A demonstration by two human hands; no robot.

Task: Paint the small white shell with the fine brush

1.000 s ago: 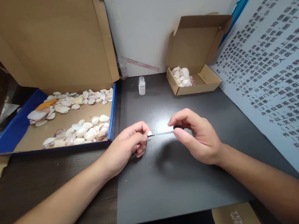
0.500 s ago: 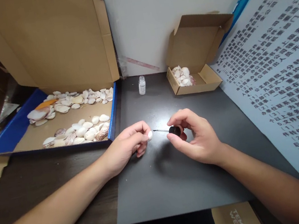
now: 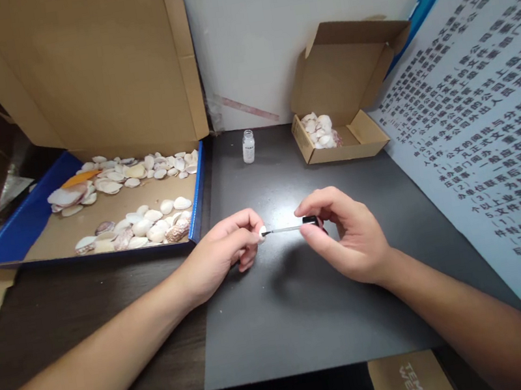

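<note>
Between thumb and fingers, my left hand (image 3: 229,247) pinches a small white seashell (image 3: 262,229) above the dark mat. Facing it, my right hand (image 3: 345,231) grips the black cap of a brush applicator (image 3: 311,220). The brush's thin stem runs level to the left, and its dark tip is at the shell's edge, seemingly touching it. A small uncapped glass bottle (image 3: 248,147) with a white label stands upright behind the hands.
At the left, an open blue-edged cardboard box (image 3: 197,195) holds two groups of shells (image 3: 141,227). A smaller open box (image 3: 352,151) with white shells stands back right, by a printed board (image 3: 493,138). A pale wall (image 3: 255,37) closes off the back.
The brush has turned in my right hand to lie straighter, and its tip has come to the shell's edge. My left hand has barely moved.
</note>
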